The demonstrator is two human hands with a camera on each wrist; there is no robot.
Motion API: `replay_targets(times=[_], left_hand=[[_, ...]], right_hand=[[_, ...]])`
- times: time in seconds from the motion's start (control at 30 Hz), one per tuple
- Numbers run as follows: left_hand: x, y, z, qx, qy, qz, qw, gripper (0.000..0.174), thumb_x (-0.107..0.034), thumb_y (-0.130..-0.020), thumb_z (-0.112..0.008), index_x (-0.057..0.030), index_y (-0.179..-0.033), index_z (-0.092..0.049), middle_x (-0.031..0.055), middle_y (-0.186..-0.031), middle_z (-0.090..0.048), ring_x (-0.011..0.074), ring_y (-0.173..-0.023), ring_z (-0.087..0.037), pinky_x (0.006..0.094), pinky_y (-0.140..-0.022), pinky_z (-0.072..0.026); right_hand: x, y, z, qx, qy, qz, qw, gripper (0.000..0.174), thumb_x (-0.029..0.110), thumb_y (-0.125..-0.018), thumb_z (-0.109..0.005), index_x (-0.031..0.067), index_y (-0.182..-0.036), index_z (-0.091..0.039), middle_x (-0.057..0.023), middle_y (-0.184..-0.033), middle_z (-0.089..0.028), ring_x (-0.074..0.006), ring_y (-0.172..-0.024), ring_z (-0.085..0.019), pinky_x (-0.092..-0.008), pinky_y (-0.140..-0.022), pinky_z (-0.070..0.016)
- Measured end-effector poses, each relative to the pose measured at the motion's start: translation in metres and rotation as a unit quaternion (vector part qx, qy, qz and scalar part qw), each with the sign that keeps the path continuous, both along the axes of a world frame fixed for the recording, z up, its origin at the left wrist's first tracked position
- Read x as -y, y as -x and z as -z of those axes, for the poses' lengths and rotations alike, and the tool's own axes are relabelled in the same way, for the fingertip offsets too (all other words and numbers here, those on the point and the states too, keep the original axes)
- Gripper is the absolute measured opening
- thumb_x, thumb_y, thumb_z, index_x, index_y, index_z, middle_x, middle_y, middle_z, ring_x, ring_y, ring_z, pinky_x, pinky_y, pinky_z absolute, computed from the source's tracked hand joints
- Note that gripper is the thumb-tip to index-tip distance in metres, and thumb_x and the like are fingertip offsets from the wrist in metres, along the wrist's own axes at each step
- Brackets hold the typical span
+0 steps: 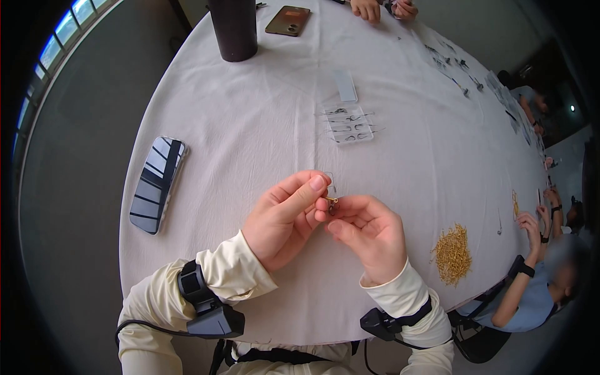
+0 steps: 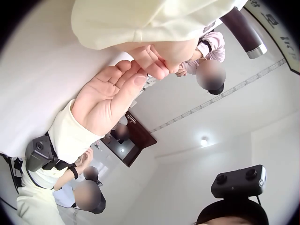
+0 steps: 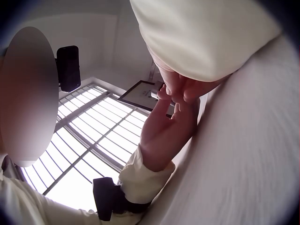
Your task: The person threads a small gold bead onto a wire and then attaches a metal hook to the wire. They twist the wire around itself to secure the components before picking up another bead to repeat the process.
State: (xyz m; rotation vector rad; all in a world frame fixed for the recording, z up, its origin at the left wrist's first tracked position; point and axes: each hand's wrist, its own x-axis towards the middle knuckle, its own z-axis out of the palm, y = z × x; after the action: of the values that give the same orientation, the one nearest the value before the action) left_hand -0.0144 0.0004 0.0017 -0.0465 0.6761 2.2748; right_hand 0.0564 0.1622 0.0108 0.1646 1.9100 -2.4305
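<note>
Over the near middle of the table, both hands meet fingertip to fingertip. My left hand [image 1: 284, 215] pinches a small gold metal fitting [image 1: 332, 199] between thumb and fingers. A thin wire loop [image 1: 330, 181] sticks up beyond its fingertips. From the right, my right hand [image 1: 374, 236] has its curled fingers at the lower end of the same fitting, where a small dark piece shows. Fingers hide much of these parts, also in both wrist views. Ahead lies a clear compartment box [image 1: 351, 141] holding several dark hook-like pieces with wire ends sticking out.
A pile of small gold fittings [image 1: 452, 255] lies to the right. A phone [image 1: 157, 186] is at the left edge; another phone [image 1: 288, 20] and a dark tumbler [image 1: 234, 31] stand farther back. Other people's hands [image 1: 366, 9] work across the white-clothed table [image 1: 250, 106].
</note>
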Motion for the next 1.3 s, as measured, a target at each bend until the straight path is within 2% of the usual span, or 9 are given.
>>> replay_targets(times=[0.47,0.57,0.67,0.73,0.87,0.93,1.07,1.3], left_hand=[[-0.003,-0.004,0.003,0.004,-0.025,0.000,1.000,0.016,-0.019,-0.103,-0.060,-0.0046,-0.108,-0.065,-0.0017,-0.090,-0.064,0.0059,-0.079,-0.062,0.0222,-0.076,-0.0551],[-0.002,-0.003,0.002,0.003,-0.023,0.006,1.000,0.015,-0.018,-0.106,-0.054,-0.0049,-0.108,-0.060,-0.0018,-0.092,-0.060,0.0045,-0.082,-0.061,0.0206,-0.078,-0.0546],[-0.001,-0.002,0.001,0.021,-0.017,-0.012,1.000,0.015,-0.017,-0.103,-0.059,-0.0044,-0.109,-0.065,-0.0016,-0.092,-0.064,0.0061,-0.079,-0.062,0.0213,-0.075,-0.0550],[-0.002,-0.002,0.002,0.006,-0.016,-0.016,1.000,0.014,-0.016,-0.103,-0.059,-0.0041,-0.110,-0.065,-0.0014,-0.094,-0.064,0.0056,-0.079,-0.062,0.0203,-0.075,-0.0546],[-0.002,-0.002,0.005,-0.020,-0.002,-0.019,1.000,0.015,-0.016,-0.103,-0.060,-0.0038,-0.110,-0.065,-0.0004,-0.096,-0.063,0.0064,-0.080,-0.061,0.0215,-0.075,-0.0538],[-0.003,-0.002,0.006,-0.075,0.040,-0.031,0.996,0.015,-0.017,-0.102,-0.061,-0.0030,-0.109,-0.064,0.0003,-0.098,-0.063,0.0080,-0.081,-0.061,0.0235,-0.074,-0.0528],[-0.005,-0.005,0.008,-0.140,0.090,-0.044,0.985,0.015,-0.016,-0.102,-0.062,-0.0026,-0.108,-0.064,0.0010,-0.098,-0.064,0.0093,-0.082,-0.061,0.0249,-0.074,-0.0519],[-0.005,-0.010,0.006,-0.214,0.149,-0.014,0.965,0.011,-0.012,-0.102,-0.060,-0.0023,-0.108,-0.062,0.0032,-0.096,-0.064,0.0106,-0.084,-0.061,0.0268,-0.074,-0.0519]], right_hand=[[0.002,-0.001,0.001,-0.039,0.009,0.043,0.998,0.014,0.000,-0.097,-0.063,-0.0077,-0.109,-0.064,-0.0136,-0.104,-0.072,-0.0187,-0.096,-0.071,-0.0308,-0.089,-0.0581],[0.000,-0.001,0.002,-0.029,0.010,0.055,0.998,0.015,0.003,-0.098,-0.064,-0.0073,-0.109,-0.064,-0.0127,-0.101,-0.072,-0.0181,-0.091,-0.071,-0.0306,-0.086,-0.0582],[-0.004,-0.001,0.003,-0.002,0.011,0.073,0.997,0.017,0.007,-0.097,-0.065,-0.0059,-0.108,-0.065,-0.0113,-0.097,-0.071,-0.0168,-0.085,-0.069,-0.0299,-0.080,-0.0573],[-0.005,0.000,0.002,0.015,0.028,0.093,0.995,0.018,0.010,-0.097,-0.066,-0.0044,-0.108,-0.065,-0.0099,-0.093,-0.071,-0.0156,-0.081,-0.068,-0.0290,-0.075,-0.0556],[-0.009,0.001,-0.001,0.024,0.036,0.100,0.994,0.018,0.011,-0.097,-0.065,-0.0036,-0.107,-0.066,-0.0095,-0.091,-0.071,-0.0155,-0.081,-0.068,-0.0285,-0.075,-0.0550],[-0.013,0.001,0.000,0.008,0.032,0.104,0.994,0.018,0.011,-0.097,-0.066,-0.0033,-0.107,-0.066,-0.0092,-0.090,-0.071,-0.0152,-0.080,-0.068,-0.0283,-0.075,-0.0547],[-0.012,0.000,-0.001,-0.006,0.014,0.093,0.996,0.019,0.013,-0.098,-0.067,-0.0029,-0.106,-0.065,-0.0084,-0.091,-0.070,-0.0141,-0.081,-0.067,-0.0283,-0.077,-0.0542],[-0.010,0.001,0.003,-0.050,-0.033,0.066,0.996,0.018,0.014,-0.100,-0.064,-0.0025,-0.107,-0.062,-0.0090,-0.105,-0.067,-0.0131,-0.095,-0.064,-0.0284,-0.086,-0.0522]])
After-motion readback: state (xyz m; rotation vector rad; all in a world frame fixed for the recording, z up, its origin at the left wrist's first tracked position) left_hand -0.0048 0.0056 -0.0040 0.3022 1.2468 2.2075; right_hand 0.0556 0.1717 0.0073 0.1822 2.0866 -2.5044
